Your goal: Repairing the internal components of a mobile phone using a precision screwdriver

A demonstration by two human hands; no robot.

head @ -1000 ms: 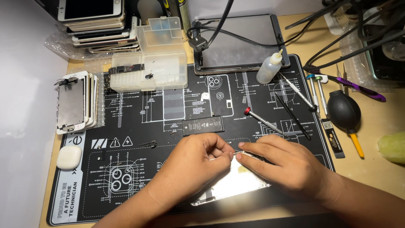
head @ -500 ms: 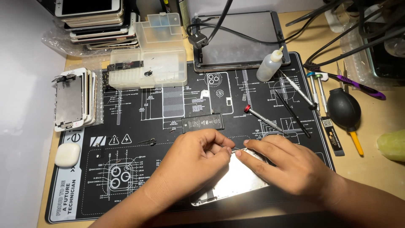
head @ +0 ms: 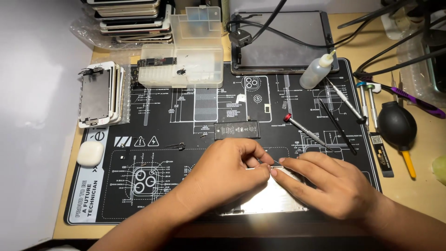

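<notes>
Two hands meet over a shiny metal plate on the black repair mat.

The left hand curls knuckles-up, its grip pinched on a thin tool; the right hand lies flatter, fingertips pressing the shiny plate at the mat's near edge. Both hands hide most of the plate, and the tool's tip is too small to make out.

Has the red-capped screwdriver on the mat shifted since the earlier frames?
No. The red-capped screwdriver lies at the same spot and angle beside the black battery on the mat; only the camera view shifted.
</notes>
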